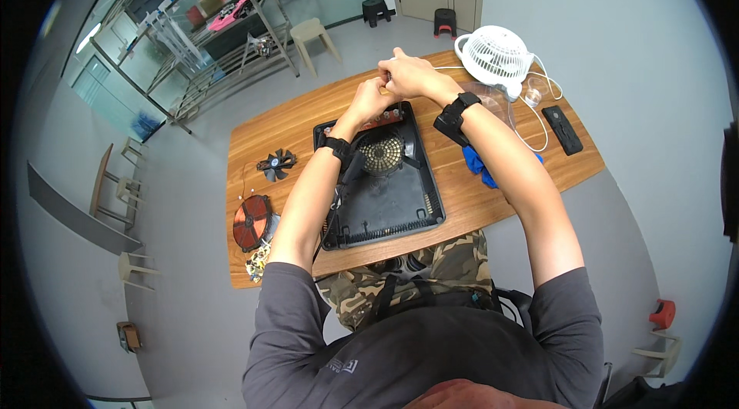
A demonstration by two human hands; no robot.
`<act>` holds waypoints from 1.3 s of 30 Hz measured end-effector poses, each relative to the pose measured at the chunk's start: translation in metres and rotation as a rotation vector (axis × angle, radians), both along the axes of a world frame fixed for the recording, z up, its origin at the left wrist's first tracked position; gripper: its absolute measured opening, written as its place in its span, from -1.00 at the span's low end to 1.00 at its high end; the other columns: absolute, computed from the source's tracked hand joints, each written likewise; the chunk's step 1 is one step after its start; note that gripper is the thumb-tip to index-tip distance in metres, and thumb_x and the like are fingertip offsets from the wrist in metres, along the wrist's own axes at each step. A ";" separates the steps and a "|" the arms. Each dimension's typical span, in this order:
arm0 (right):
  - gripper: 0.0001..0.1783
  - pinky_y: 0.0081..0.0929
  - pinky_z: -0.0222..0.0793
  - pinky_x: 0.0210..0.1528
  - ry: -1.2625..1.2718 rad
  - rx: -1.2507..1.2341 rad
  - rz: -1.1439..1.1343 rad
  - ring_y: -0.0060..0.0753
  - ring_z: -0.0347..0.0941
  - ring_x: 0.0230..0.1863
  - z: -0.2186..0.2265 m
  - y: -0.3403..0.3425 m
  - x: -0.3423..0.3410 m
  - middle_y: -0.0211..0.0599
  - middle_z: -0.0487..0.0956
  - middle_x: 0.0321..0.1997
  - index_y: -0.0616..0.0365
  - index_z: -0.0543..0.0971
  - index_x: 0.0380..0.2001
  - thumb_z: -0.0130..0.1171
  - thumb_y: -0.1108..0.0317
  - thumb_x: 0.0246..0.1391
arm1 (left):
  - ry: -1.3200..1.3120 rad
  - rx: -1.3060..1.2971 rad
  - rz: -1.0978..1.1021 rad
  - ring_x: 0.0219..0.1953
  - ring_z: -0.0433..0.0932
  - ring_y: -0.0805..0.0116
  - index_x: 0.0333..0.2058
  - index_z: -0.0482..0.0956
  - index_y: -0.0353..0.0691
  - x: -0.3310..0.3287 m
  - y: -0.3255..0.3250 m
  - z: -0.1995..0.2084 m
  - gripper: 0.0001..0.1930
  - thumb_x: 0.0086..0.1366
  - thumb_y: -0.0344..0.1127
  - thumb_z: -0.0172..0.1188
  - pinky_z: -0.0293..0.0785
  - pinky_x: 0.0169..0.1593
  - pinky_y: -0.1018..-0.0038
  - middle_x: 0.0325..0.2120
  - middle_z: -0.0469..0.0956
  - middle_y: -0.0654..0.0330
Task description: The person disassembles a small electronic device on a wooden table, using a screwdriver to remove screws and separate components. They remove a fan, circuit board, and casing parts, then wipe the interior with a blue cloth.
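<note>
A black plastic appliance housing (369, 205) lies open side up on the wooden table in front of me, with a round vent grille in its floor. At its far end sits a reddish-brown strip, perhaps a circuit board (382, 119). Just above that end my left hand (371, 98) and my right hand (412, 75) come together. Both have their fingers closed around something small and dark, mostly hidden by the fingers. Left of the housing lie a black fan wheel (276, 165), a copper-coloured coil (252, 222) and, near the front edge, a small yellowish, speckled pile of parts (258, 263).
A white fan (496, 56) with a looping cord stands at the table's far right. Nearby are a black rectangular piece (563, 130), a small clear container (534, 92) and a blue cloth (480, 166). Beyond the table stand a stool (311, 38) and metal shelving (269, 31).
</note>
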State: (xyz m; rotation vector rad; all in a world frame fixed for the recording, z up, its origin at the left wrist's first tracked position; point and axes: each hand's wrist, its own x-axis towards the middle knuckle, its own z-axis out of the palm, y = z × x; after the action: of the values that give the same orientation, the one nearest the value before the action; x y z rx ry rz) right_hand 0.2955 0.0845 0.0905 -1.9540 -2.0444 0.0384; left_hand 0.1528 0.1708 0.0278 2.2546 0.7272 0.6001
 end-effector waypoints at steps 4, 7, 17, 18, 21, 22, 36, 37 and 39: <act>-0.62 -0.04 0.53 -0.04 0.123 0.223 -0.019 0.10 0.61 -0.06 -0.009 0.002 -0.005 0.09 0.57 -0.05 0.09 0.56 -0.14 0.19 0.02 0.15 | -0.004 0.071 0.026 -0.26 0.69 0.17 -0.18 0.67 -0.34 0.001 0.005 -0.006 -0.49 0.04 -0.04 0.53 0.56 -0.10 0.27 -0.34 0.72 0.01; -0.49 -0.04 0.56 -0.09 -0.012 0.230 -0.210 0.12 0.63 -0.09 0.002 -0.002 -0.013 0.12 0.63 -0.11 0.18 0.57 -0.17 0.18 -0.10 0.15 | 0.043 0.105 0.085 -0.31 0.69 0.21 -0.17 0.67 -0.35 0.001 0.007 -0.005 -0.46 0.02 -0.02 0.54 0.57 -0.14 0.29 -0.37 0.72 0.05; -0.35 -0.05 0.57 -0.07 0.014 0.090 -0.213 0.16 0.64 -0.10 0.001 0.002 -0.012 0.13 0.69 -0.21 0.31 0.58 -0.14 0.23 -0.14 0.02 | -0.091 0.104 -0.051 -0.27 0.70 0.13 -0.25 0.67 -0.34 0.003 0.012 -0.023 -0.56 0.02 -0.11 0.55 0.56 -0.13 0.26 -0.33 0.72 -0.01; -0.37 -0.04 0.57 -0.07 0.014 0.096 -0.221 0.17 0.64 -0.11 0.001 0.000 -0.012 0.12 0.69 -0.22 0.30 0.58 -0.16 0.23 -0.13 0.03 | -0.043 0.086 -0.031 -0.27 0.70 0.13 -0.25 0.68 -0.33 0.004 0.010 -0.020 -0.57 0.02 -0.12 0.55 0.55 -0.13 0.26 -0.34 0.72 -0.01; -0.44 0.00 0.56 -0.08 0.056 0.123 -0.193 0.20 0.64 -0.14 -0.001 -0.004 -0.011 0.13 0.68 -0.25 0.29 0.58 -0.18 0.25 -0.06 0.03 | 0.044 0.075 0.022 -0.28 0.71 0.13 -0.25 0.69 -0.32 0.004 0.003 -0.008 -0.59 0.03 -0.15 0.55 0.55 -0.13 0.24 -0.36 0.72 -0.01; -0.46 0.01 0.56 -0.08 0.078 0.134 -0.174 0.21 0.64 -0.15 -0.002 -0.005 -0.010 0.14 0.68 -0.25 0.28 0.58 -0.19 0.26 -0.04 0.03 | 0.034 0.098 0.033 -0.27 0.71 0.12 -0.25 0.69 -0.31 0.002 -0.004 -0.004 -0.60 0.03 -0.15 0.55 0.55 -0.13 0.24 -0.36 0.72 -0.01; -0.52 0.04 0.57 -0.12 0.107 0.227 -0.183 0.25 0.64 -0.21 -0.001 -0.008 -0.015 0.17 0.67 -0.31 0.30 0.59 -0.21 0.26 0.06 0.00 | -0.019 0.133 0.035 -0.21 0.70 0.03 -0.21 0.69 -0.31 0.001 -0.001 -0.004 -0.54 0.01 -0.09 0.56 0.55 -0.07 0.20 -0.29 0.72 -0.06; -0.52 0.03 0.57 -0.12 0.101 0.231 -0.183 0.25 0.64 -0.21 0.000 -0.009 -0.015 0.17 0.67 -0.31 0.30 0.59 -0.20 0.26 0.05 0.01 | -0.047 0.137 0.038 -0.19 0.70 0.03 -0.21 0.69 -0.30 0.000 -0.002 -0.003 -0.54 0.01 -0.11 0.56 0.55 -0.06 0.21 -0.28 0.71 -0.06; -0.51 0.00 0.58 -0.08 0.110 0.218 -0.202 0.21 0.65 -0.18 0.006 -0.010 -0.016 0.14 0.68 -0.29 0.30 0.60 -0.20 0.26 0.05 0.01 | -0.054 0.143 0.002 -0.16 0.69 0.04 -0.19 0.69 -0.29 -0.004 0.000 -0.005 -0.56 0.00 -0.15 0.54 0.55 -0.04 0.22 -0.26 0.71 -0.04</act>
State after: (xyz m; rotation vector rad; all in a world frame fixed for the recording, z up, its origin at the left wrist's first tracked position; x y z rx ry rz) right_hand 0.2796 0.0749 0.0966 -1.9632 -1.6971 -0.1149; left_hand 0.1486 0.1709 0.0230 2.3582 0.6795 0.7317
